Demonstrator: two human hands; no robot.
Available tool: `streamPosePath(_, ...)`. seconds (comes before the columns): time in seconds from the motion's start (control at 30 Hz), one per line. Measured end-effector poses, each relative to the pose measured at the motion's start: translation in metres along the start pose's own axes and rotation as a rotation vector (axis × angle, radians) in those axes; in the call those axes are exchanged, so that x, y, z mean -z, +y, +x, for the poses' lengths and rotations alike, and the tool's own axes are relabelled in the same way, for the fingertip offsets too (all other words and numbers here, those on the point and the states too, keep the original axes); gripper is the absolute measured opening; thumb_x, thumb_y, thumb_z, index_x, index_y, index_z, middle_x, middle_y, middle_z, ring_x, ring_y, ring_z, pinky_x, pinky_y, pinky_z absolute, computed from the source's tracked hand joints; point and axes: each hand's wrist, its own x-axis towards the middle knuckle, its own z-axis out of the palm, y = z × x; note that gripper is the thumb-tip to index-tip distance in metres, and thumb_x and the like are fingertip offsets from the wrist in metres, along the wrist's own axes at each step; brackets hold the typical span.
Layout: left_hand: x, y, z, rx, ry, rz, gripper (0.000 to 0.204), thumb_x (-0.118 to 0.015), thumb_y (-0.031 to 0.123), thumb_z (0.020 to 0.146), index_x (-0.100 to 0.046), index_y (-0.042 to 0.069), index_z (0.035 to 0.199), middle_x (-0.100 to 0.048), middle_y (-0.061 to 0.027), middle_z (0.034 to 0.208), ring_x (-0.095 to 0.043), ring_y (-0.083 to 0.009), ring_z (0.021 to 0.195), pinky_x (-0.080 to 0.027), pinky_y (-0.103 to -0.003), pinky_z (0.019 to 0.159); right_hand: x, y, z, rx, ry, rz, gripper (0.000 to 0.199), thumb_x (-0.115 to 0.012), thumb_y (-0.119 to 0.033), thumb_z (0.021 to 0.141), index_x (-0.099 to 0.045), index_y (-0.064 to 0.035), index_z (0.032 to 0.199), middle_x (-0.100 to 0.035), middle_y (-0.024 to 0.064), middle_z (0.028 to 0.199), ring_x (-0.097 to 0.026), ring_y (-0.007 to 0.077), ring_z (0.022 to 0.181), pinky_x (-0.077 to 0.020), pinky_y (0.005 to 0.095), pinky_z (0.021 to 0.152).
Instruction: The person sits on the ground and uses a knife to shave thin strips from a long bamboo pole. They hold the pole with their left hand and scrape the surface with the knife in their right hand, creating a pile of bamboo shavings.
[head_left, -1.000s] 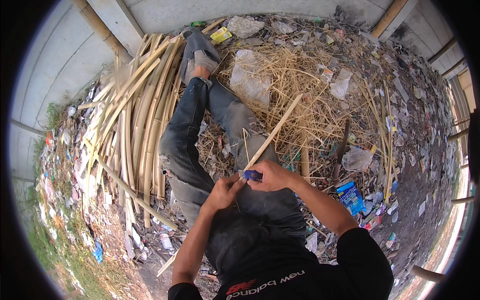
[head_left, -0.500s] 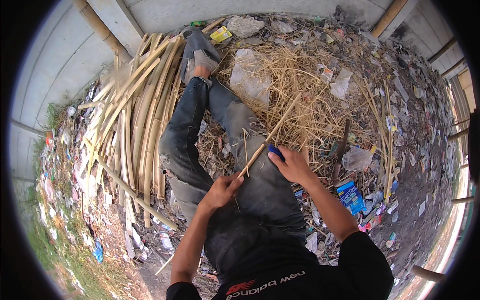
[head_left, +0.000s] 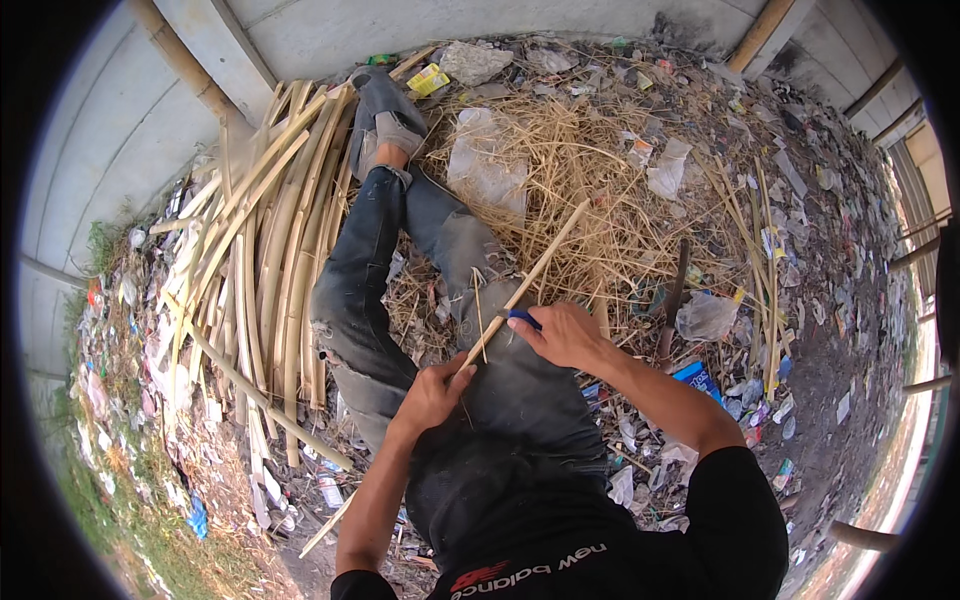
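Far left, a strip of grass (head_left: 120, 520) and scattered litter runs beside a pale concrete wall (head_left: 110, 130); next to it lies a heap of split bamboo slats (head_left: 265, 260), long, flat and pale yellow, curved by the lens, too many and too overlapped to count; one slat crosses them slantwise toward the lower middle. The person sits on the ground with two legs in worn, dark grey jeans (head_left: 355, 300) stretched toward the wall, ending in two grey shoes (head_left: 385, 115) that rest by the slats.

The left hand (head_left: 432, 392) is closed around the near end of one thin bamboo strip (head_left: 530, 280), fingers curled and thumb pressed on it; the strip is smooth, straw-coloured and straight, rising slantwise from the lap up over the right knee toward the dry heap. The right hand (head_left: 565, 335) is pinched tight on a small blue-handled tool (head_left: 522, 318), set against the strip just above the left hand; the blade itself is too small to tell.

Behind the strip lies a tangled mound of dry straw-like shavings (head_left: 590, 180), with crumpled clear plastic bags (head_left: 485, 170) on it; further right are dark bare soil (head_left: 830, 330), more loose sticks, one blue packet (head_left: 697, 377) and small scraps of rubbish.
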Motion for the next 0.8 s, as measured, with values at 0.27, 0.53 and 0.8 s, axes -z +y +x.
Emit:
streamPosePath(0.27,0.009,-0.005,-0.008,-0.036,-0.013,-0.013,0.049,-0.063,0.033,0.107,-0.064,-0.002,0.141,-0.062,-0.0216,0.074,-0.066,-0.0200,0.075,-0.054,-0.037,0.077,0.024,0.034,0.022,-0.068,0.120,0.037,0.060,-0.052,-0.054,0.108,-0.072,-0.0032,0.085,-0.065,0.0177,0.062,-0.068,0.0408,0.062,-0.0535,0.0518,0.060)
streamPosePath(0.53,0.030,0.002,-0.036,0.067,-0.080,-0.007,0.047,-0.061,0.035,0.109,-0.066,-0.002,0.137,-0.060,-0.0169,0.074,-0.059,-0.0186,0.074,-0.052,-0.038,0.076,0.042,0.083,0.040,-0.280,0.141,0.024,0.062,-0.050,-0.055,0.109,-0.070,-0.0024,0.081,-0.064,0.0194,0.060,-0.068,0.0426,0.061,-0.0528,0.0533,0.061)
streamPosePath(0.8,0.031,-0.016,-0.036,0.156,-0.108,-0.076,0.048,-0.060,0.041,0.109,-0.071,0.000,0.131,-0.054,-0.0098,0.066,-0.054,-0.0139,0.065,-0.048,-0.036,0.065,-0.001,0.017,0.010,-0.011,0.047,0.052,0.063,-0.048,-0.057,0.109,-0.069,-0.0036,0.083,-0.065,0.0203,0.065,-0.068,0.0437,0.067,-0.0526,0.0540,0.065)
